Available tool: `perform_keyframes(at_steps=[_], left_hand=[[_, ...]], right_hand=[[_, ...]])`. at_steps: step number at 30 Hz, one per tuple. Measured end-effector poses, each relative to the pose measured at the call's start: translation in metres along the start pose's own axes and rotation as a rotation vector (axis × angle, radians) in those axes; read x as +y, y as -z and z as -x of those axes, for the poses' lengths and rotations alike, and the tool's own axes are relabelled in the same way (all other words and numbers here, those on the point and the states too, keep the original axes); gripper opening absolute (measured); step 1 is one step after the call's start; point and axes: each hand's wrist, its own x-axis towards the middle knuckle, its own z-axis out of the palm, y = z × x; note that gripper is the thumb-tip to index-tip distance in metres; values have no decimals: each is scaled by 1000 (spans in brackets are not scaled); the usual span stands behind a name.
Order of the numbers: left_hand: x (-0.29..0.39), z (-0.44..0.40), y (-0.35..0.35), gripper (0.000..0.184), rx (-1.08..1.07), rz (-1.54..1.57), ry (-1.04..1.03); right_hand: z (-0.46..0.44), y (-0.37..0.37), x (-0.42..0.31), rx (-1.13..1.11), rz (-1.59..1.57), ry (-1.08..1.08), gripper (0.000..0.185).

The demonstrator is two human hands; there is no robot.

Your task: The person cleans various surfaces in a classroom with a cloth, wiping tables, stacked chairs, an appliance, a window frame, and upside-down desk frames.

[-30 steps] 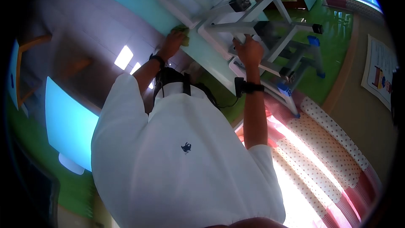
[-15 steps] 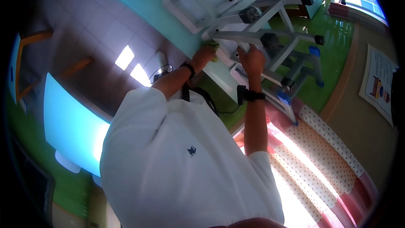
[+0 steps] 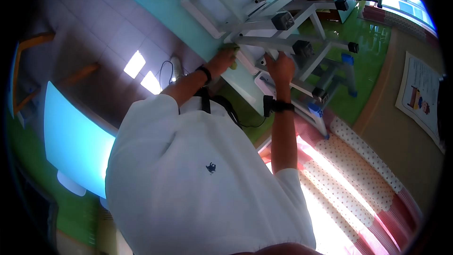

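My left hand [image 3: 221, 62] is closed on a green-yellow cloth [image 3: 233, 65], partly hidden by the fingers, at the pale tabletop [image 3: 200, 47] beside an upturned stool. My right hand [image 3: 281, 69] grips a grey metal leg of that upturned stool [image 3: 264, 41], whose legs end in black caps. Both wrists wear black bands. Another upturned stool [image 3: 214, 12] lies just beyond on the tabletop, its white seat down.
A second light-blue table [image 3: 78, 137] stands at my left, with wooden legs [image 3: 35, 40] of furniture behind it. Polka-dot curtains [image 3: 349, 170] hang at lower right. A poster [image 3: 420, 97] is on the wall. Further grey legs with blue caps [image 3: 315, 109] stand on the right.
My left hand with the cloth has shifted slightly left along the tabletop. The right hand keeps its grip on the stool leg. The whole view has shifted slightly.
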Motion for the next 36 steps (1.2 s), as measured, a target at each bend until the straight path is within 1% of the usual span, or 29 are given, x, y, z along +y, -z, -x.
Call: perform_keyframes(at_steps=[1, 3, 5, 6, 7, 8, 10, 11, 13, 14, 16, 17, 19, 20, 22, 23, 24, 26, 27, 28, 30, 32, 33, 34, 35, 36], left_hand=[[14, 3, -8, 23, 35, 18, -40], [34, 4, -23, 21, 12, 44, -118], [41, 5, -38, 20, -4, 24, -120], [41, 5, -30, 19, -23, 8, -123], [34, 7, -21, 20, -19, -53, -136], [25, 11, -10, 20, -26, -57, -143], [-3, 18, 11, 28, 45, -11, -97], [-14, 24, 22, 28, 43, -23, -103], [-41, 33, 43, 38, 65, -123, -2], [-54, 39, 54, 38, 61, -138, -9], [-75, 53, 72, 40, 1, -16, 50], [-81, 60, 80, 40, -3, -24, 46], [-92, 71, 92, 30, 91, 25, 135], [-99, 73, 99, 30, 98, 19, 134], [-113, 79, 108, 27, 124, 40, 321], [-121, 82, 113, 25, 222, 84, 331], [-127, 83, 118, 25, 227, 80, 329], [-145, 76, 130, 26, 328, 103, 423], [-157, 71, 128, 26, 449, 117, 442], [-164, 63, 134, 26, 439, 109, 432], [-174, 44, 140, 26, 542, 115, 406], [-170, 27, 139, 28, 477, 130, 344], [-162, 19, 134, 30, 443, 160, 307], [-147, 12, 138, 34, 301, 216, 367], [-131, 10, 136, 19, 328, 192, 212], [-137, 8, 113, 25, 189, 148, 223]], right_hand=[[1, -2, 1, -1, -2, 7, 47], [-1, -4, 4, -21, 0, -17, 47], [1, -4, 4, -1, 4, -2, 47], [0, -5, 5, 18, 10, 9, 46], [0, -7, 6, 22, 4, 4, 46], [0, -9, 8, 23, 18, 5, 45], [1, -7, 7, 34, 23, 5, 45], [2, -4, 6, 26, 5, 3, 44], [0, -1, 2, 34, -29, 3, 44], [1, -1, 2, 34, -4, -4, 44], [2, 1, -1, 39, 10, -17, 44], [2, 2, -2, 9, 7, -29, 45], [3, 3, -1, -16, 6, -37, 47], [2, 3, -1, -2, 24, -24, 47], [3, 1, 0, 17, 46, -8, 47], [4, 1, 0, 38, 40, -4, 46], [4, -1, 2, 58, 33, -1, 45], [1, -8, 6, 72, 24, -1, 46], [1, -11, 8, 77, 16, -6, 47], [1, -10, 7, 79, 4, -16, 47], [1, -8, 7, 53, 13, -12, 47], [3, -3, 5, 16, -53, -40, 48], [3, -5, 8, 28, -6, -14, 49], [3, -8, 8, 42, 41, 15, 50], [2, -9, 6, 43, 9, -16, 50], [3, -9, 6, 36, 16, 3, 51]])
